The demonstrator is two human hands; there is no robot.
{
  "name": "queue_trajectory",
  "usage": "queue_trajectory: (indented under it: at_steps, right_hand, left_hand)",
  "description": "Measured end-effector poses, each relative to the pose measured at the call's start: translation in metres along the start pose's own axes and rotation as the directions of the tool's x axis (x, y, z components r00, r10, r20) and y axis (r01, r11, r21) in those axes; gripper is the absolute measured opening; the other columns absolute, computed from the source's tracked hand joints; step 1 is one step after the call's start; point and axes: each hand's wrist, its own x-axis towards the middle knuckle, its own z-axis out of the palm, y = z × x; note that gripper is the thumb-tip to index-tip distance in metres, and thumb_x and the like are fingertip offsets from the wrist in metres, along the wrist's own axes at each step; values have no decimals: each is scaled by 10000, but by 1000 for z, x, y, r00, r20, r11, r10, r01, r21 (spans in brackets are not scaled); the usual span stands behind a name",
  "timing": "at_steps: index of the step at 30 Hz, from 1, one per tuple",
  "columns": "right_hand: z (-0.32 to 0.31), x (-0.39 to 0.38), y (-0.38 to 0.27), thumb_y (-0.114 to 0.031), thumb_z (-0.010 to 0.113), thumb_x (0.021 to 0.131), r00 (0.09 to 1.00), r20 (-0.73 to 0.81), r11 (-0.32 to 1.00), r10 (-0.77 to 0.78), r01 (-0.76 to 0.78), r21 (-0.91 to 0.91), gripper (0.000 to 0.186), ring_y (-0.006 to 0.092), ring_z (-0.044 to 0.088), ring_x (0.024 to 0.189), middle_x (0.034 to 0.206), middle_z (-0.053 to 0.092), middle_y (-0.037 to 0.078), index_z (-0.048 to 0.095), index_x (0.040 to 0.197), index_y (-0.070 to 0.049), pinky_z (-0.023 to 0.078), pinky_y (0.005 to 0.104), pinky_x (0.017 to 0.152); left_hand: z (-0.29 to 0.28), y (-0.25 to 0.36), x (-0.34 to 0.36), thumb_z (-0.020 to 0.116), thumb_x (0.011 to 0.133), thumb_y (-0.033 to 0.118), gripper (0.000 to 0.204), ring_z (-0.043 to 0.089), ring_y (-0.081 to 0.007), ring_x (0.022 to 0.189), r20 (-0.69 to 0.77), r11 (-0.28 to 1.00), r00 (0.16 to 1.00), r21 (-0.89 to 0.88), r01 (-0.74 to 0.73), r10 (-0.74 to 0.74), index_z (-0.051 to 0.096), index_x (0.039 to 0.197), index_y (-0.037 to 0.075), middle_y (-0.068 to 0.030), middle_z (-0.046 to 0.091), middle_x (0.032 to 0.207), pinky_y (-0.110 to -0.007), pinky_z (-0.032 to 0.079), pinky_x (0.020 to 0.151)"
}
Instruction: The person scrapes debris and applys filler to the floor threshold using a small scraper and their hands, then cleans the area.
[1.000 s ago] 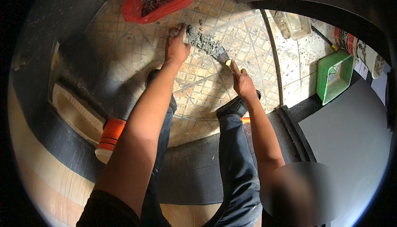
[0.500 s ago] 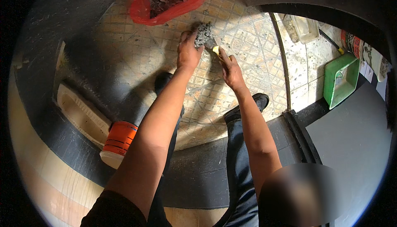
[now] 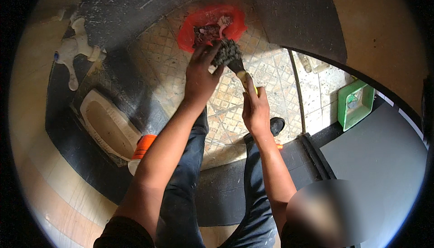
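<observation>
My right hand [image 3: 257, 112] is closed round the yellow handle of a scraper [image 3: 236, 66] with a dark flat blade. A heap of grey crumbly rubble [image 3: 227, 52] lies on the blade. My left hand [image 3: 200, 76] presses its curled fingers against the left side of the heap; the fingertips are partly hidden. Just beyond both hands, a red plastic bag [image 3: 239, 28] lies spread on the floor, its mouth wide. Inside it are dark debris and a pale pinkish scrap. The load is at the bag's near edge.
Patterned tiles [image 3: 226, 128] cover the floor, with grey dust on them. To the left are a cream squat toilet pan [image 3: 108, 121], an orange bucket [image 3: 143, 146] and a white pipe fitting [image 3: 74, 51]. A green basin [image 3: 356, 108] stands at right. My shoe [image 3: 277, 126] is below my right hand.
Both hands have carried the scraper and rubble from the floor forward to the red bag. My view has shifted, so more of the bag and the left wall shows.
</observation>
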Motion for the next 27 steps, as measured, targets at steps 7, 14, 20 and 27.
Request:
queue_trajectory:
  at_steps: [7,14,20,27]
  right_hand:
    - [89,115,-13,-5,531,883,958,-251,934,-136,40,-356,640,374,601,935,1039,579,204,480,1516,-81,539,473,783]
    - [52,108,3,8,541,863,976,-213,945,-54,-19,-327,643,372,606,947,1034,577,192,520,1494,-118,548,468,800]
    - [13,30,50,25,590,939,985,-142,983,101,-77,165,553,379,603,849,978,549,202,554,1470,-125,526,418,794]
    - [26,-44,222,57,620,889,948,31,945,318,-319,72,566,417,657,949,1004,635,251,581,1435,-87,522,455,882]
  left_hand:
    - [26,-118,75,777,844,188,655,582,-395,1245,125,971,988,232,61,-91,541,1446,84,-201,609,1340,-498,480,1060]
    - [21,-137,80,769,801,551,972,472,-333,1409,-63,711,957,655,255,-284,373,1575,116,-192,515,1495,-550,453,1087]
    - [12,-207,101,731,865,357,383,722,-369,924,78,764,828,444,469,-555,731,1087,45,-213,735,1066,-428,581,839]
    - [25,-192,-28,600,959,165,223,720,-339,897,-490,854,768,87,513,-412,705,1063,-1,-194,723,956,-426,547,781]
